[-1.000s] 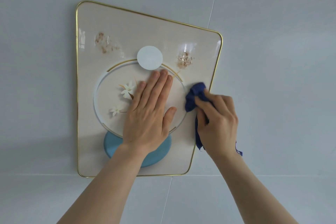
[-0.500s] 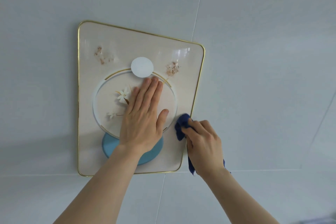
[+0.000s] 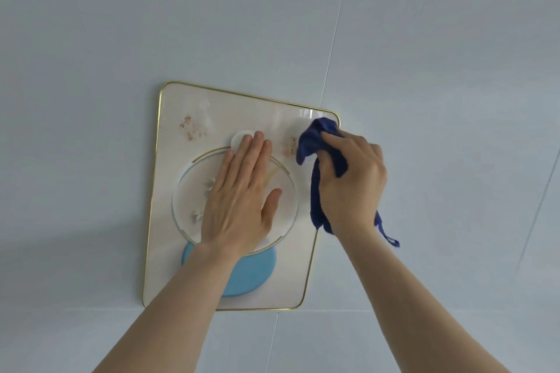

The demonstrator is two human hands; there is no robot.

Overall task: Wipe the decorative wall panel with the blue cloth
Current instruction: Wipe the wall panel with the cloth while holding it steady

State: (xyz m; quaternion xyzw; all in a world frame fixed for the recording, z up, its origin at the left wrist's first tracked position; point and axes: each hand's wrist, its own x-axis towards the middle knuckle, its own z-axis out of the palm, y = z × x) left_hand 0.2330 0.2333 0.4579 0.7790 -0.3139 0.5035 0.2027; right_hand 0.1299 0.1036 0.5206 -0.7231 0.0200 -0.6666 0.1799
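Note:
The decorative wall panel (image 3: 169,221) is cream with a thin gold rim, a gold ring, white flowers, a white disc and a light blue disc low down. My left hand (image 3: 242,194) lies flat on its middle, fingers together, tips reaching the white disc. My right hand (image 3: 353,182) grips the bunched dark blue cloth (image 3: 315,139) and presses it against the panel's upper right corner, next to a brownish smudge (image 3: 289,145). A second brownish smudge (image 3: 191,129) sits at the upper left. A cloth tail hangs below my right wrist.
The panel hangs on a pale grey-blue tiled wall (image 3: 424,39) with thin grout lines. A horizontal joint runs just under the panel's lower edge.
My right hand has carried the cloth up from the panel's lower right edge to its upper right corner. My left hand stays flat on the panel. The camera view has shifted.

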